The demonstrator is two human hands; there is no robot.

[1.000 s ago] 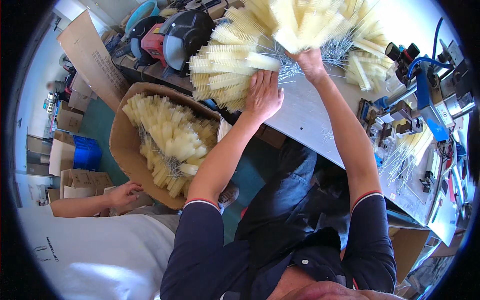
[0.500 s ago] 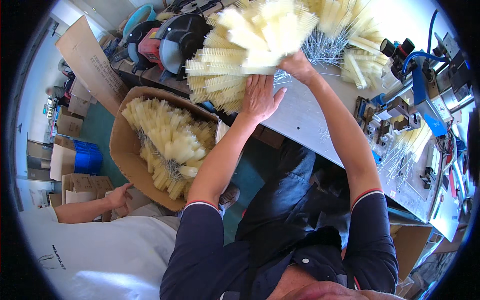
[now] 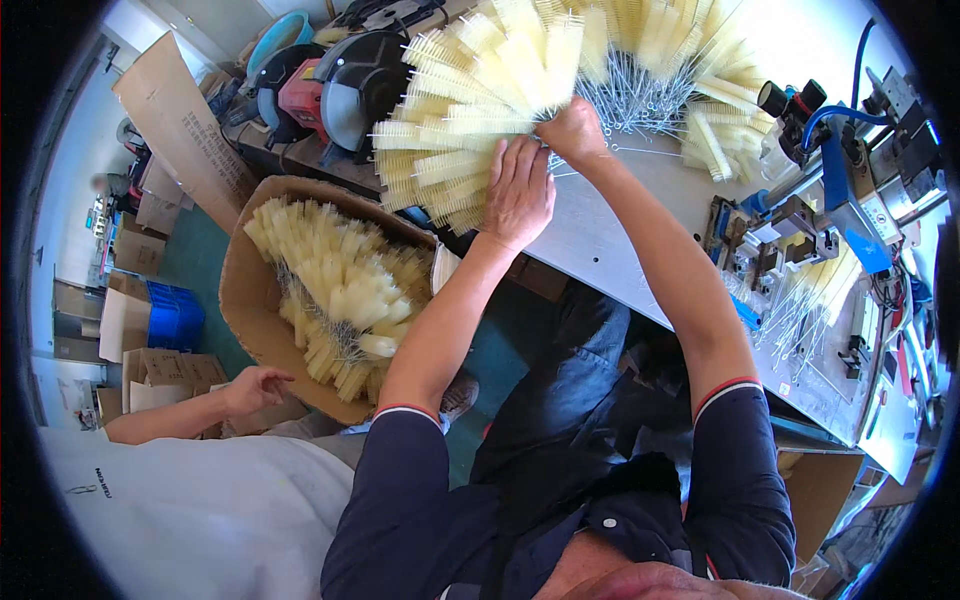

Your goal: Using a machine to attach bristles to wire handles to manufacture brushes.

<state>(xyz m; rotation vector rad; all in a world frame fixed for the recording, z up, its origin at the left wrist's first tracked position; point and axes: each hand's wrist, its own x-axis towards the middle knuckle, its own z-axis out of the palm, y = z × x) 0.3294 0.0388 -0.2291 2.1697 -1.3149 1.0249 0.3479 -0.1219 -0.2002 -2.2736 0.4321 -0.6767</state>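
Note:
A fanned heap of cream bristled bottle brushes [image 3: 470, 110] with twisted wire stems lies at the far left of the metal-topped bench. My right hand [image 3: 577, 130] is closed around the stem end of a bunch of these brushes; its fingertips are partly hidden. Just left of it, my left hand [image 3: 518, 195] lies palm down against the lower edge of the heap, fingers stretched out, touching the brushes. More brushes [image 3: 720, 100] lie behind and right of my right hand, their looped wire stems [image 3: 635, 95] bunched together.
A cardboard box [image 3: 255, 320] full of brushes stands left of my legs, and a co-worker's hand [image 3: 255, 390] is beside it. A bench grinder [image 3: 345, 95] sits at the back left. A blue clamping machine [image 3: 850, 200] with loose wire stems [image 3: 800, 320] occupies the right.
My right hand has moved slightly left and turned, its bunch of brushes coming down into the heap. My left thumb has drawn in. The co-worker's hand has moved slightly right.

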